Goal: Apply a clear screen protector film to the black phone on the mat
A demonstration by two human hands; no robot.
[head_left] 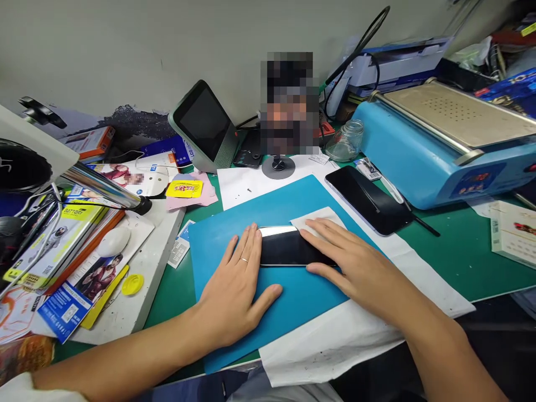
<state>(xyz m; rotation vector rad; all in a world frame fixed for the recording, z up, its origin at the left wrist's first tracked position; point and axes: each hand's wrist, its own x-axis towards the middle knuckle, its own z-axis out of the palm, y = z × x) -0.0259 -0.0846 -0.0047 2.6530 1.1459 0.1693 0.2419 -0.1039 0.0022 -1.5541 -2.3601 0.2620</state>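
A black phone lies screen up on a blue mat in the middle of the desk. My left hand rests flat on the mat, fingers stretched out and touching the phone's left end; a ring is on one finger. My right hand lies flat over the phone's right end, fingers extended. A small white cloth or paper lies just behind the phone, under my right fingertips.
A second black phone lies at the right on white paper. Behind it stands a blue machine and a glass jar. A small screen device stands at the back. Boxes, packets and a lamp arm crowd the left.
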